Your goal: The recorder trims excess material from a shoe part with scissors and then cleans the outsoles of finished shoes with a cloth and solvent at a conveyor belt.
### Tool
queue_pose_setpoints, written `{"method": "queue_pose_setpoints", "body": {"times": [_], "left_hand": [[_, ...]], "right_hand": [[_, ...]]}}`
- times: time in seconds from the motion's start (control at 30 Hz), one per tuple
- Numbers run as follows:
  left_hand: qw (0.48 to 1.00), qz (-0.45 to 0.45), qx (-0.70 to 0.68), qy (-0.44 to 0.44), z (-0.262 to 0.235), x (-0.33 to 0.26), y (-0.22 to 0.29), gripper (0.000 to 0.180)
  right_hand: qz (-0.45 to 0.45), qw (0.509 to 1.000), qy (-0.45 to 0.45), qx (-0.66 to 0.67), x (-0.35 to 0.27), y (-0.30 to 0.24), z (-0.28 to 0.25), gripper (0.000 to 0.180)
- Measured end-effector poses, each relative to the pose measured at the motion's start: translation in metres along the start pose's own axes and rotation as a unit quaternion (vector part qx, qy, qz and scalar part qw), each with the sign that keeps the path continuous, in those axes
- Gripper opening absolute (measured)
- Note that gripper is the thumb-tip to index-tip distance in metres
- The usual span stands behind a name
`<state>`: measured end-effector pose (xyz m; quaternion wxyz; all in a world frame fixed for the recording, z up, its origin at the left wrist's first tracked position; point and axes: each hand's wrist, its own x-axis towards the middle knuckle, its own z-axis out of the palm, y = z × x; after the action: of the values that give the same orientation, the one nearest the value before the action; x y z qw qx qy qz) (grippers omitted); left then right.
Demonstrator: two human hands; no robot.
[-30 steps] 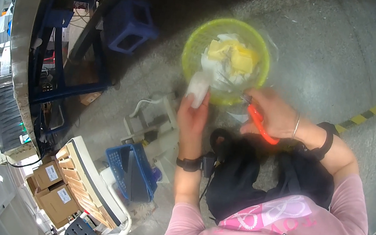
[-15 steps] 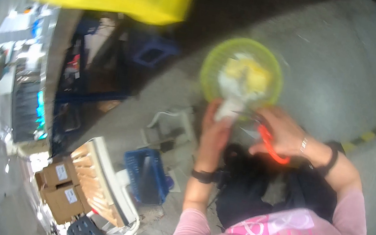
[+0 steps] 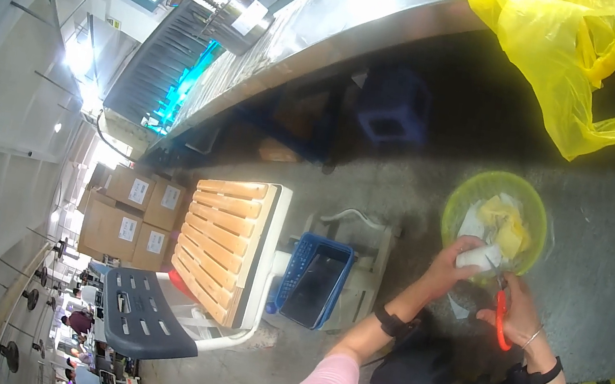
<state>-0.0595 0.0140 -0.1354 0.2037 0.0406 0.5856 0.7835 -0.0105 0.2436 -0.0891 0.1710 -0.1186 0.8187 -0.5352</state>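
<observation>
My left hand [image 3: 441,271] is closed around a white, roll-shaped piece [image 3: 479,258] at the near rim of a translucent yellow-green basket [image 3: 458,204]. A pair of orange-handled scissors [image 3: 500,323] is in my right hand [image 3: 523,313], its blades close against the white piece. Whether the blades are cutting into it cannot be made out. Inside the basket lie crumpled yellow stuff [image 3: 507,224] and white scraps. A small pale scrap [image 3: 458,307] shows below my hands.
A slatted wooden chair [image 3: 214,250] stands to the left, beside a blue basket [image 3: 296,263] holding a dark flat object. A yellow plastic bag [image 3: 559,79] hangs from the workbench [image 3: 333,31]. Beneath the bench is a blue stool [image 3: 393,105]. Cardboard boxes [image 3: 112,229] are stacked further left.
The view has swung left, so the basket and my hands now appear further right and lower. The scissors and the white piece are still in my hands.
</observation>
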Motion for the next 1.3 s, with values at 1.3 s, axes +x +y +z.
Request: {"method": "queue_pose_setpoints", "body": {"times": [1.3], "left_hand": [[0.994, -0.004, -0.111, 0.015, 0.003, 0.010, 0.003, 0.051]], "right_hand": [[-0.056, 0.990, 0.123, -0.040, 0.004, 0.026, 0.006, 0.044]]}}
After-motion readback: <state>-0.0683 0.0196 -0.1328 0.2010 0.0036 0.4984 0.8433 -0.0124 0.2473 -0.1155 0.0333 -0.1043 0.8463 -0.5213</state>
